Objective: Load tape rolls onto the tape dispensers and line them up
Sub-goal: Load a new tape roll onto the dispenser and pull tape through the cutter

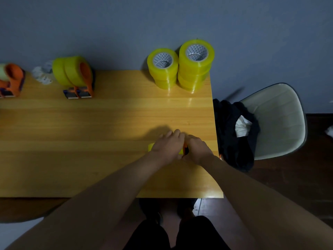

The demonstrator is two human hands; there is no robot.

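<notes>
Your left hand [166, 146] grips a yellow tape roll [151, 146] at lower centre of the wooden table [90, 132]; your right hand [197, 148] grips the orange dispenser [185, 147] against it. Stacked yellow rolls [180, 66] stand upper centre, two loaded orange dispensers [79, 78] upper left.

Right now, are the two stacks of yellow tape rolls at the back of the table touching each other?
Touching. The head view shows the shorter stack pressed against the taller stack, with no table visible between them.

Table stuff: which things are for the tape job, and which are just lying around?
For the job: tape roll and orange dispenser in the left hand and right hand; stacked tape rolls; loaded dispensers.

Just lying about: crumpled wrapping; dark clothes on the chair.
</notes>
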